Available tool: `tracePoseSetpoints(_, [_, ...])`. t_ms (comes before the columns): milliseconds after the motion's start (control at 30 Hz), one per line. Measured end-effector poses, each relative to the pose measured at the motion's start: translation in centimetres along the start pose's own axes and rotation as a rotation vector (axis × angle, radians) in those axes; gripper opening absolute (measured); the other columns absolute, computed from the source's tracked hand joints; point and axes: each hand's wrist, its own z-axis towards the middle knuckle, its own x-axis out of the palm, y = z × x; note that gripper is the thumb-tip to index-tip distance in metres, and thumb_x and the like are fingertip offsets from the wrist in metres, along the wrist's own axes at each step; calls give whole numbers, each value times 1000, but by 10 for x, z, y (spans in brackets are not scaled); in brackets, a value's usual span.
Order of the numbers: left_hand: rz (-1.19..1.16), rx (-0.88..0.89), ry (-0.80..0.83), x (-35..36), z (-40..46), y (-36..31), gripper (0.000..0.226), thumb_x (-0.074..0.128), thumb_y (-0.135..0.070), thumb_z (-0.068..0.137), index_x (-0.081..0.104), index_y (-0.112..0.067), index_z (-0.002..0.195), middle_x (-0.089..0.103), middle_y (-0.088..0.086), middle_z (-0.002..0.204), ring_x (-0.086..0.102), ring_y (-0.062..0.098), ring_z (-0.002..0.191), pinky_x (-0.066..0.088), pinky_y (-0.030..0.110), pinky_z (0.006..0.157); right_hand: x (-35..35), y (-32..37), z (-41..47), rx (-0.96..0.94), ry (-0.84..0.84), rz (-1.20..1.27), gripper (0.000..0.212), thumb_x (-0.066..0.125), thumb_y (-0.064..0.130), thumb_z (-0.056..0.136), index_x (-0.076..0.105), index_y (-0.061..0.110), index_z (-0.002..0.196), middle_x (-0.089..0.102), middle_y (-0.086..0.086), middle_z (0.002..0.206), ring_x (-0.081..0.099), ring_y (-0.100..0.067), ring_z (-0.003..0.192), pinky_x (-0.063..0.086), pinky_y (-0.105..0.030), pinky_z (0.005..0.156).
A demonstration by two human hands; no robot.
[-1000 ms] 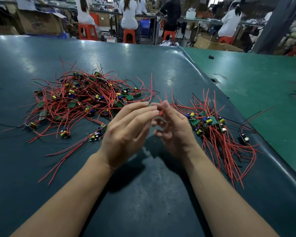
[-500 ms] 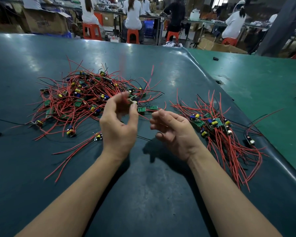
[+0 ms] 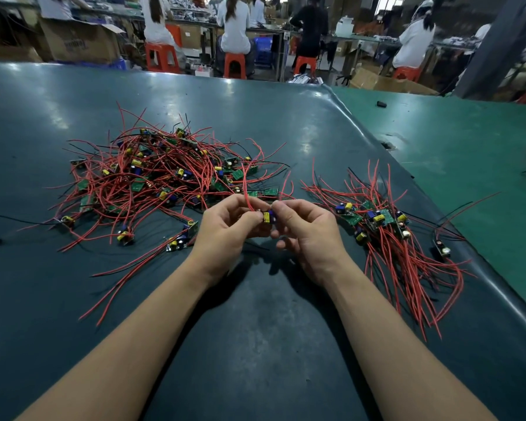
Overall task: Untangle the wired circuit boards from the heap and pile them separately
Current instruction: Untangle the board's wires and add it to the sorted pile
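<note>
A tangled heap (image 3: 164,174) of small green circuit boards with red wires lies on the dark table, left of centre. A smaller sorted pile (image 3: 383,226) of boards lies to the right, its wires trailing toward me. Between them my left hand (image 3: 225,229) and my right hand (image 3: 307,229) meet above the table, both pinching one circuit board (image 3: 268,216) with a yellow and a blue component. Its red wires rise from my fingers and curve back toward the heap.
A dark mat covers the table (image 3: 255,329); a green table (image 3: 468,153) adjoins on the right. One loose board (image 3: 442,249) lies right of the sorted pile. A few boards (image 3: 179,238) lie loose near my left wrist. People sit on orange stools (image 3: 234,65) behind.
My hands parted, the left lifting a board from the heap's edge, then closed together again. Both now hold that board between the two piles.
</note>
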Motion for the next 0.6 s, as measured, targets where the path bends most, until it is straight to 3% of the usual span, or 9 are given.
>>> tracePoseSetpoints(100, [38, 43, 38, 1, -2, 0, 8, 67, 3, 85, 67, -3, 90, 72, 4, 75, 68, 16, 68, 58, 25, 71, 1, -1, 1, -61, -35, -20, 10, 65, 8, 91, 65, 11, 82, 66, 1, 62, 58, -10, 49, 45, -20, 39])
tracePoseSetpoints(300, [-12, 24, -88, -2, 3, 2, 6, 71, 3, 81, 67, -1, 84, 70, 4, 69, 68, 16, 65, 58, 25, 69, 0, -5, 4, -161, -179, -91, 16, 65, 9, 92, 62, 13, 76, 63, 3, 61, 54, -11, 45, 38, -20, 37])
tracePoseSetpoints(500, [-50, 12, -88, -3, 4, 4, 6, 72, 4, 80, 67, 0, 81, 70, 4, 67, 68, 17, 64, 58, 26, 66, -4, -8, 6, -331, -329, -292, 15, 65, 8, 90, 64, 20, 81, 61, 2, 70, 56, -13, 44, 42, -24, 38])
tracePoseSetpoints(600, [-69, 5, -90, -3, 5, 5, 6, 71, 3, 80, 68, -1, 80, 71, 3, 67, 68, 16, 64, 59, 27, 67, -4, -7, 6, -340, -386, -263, 20, 59, 6, 92, 62, 26, 89, 68, 2, 81, 59, -13, 45, 42, -22, 37])
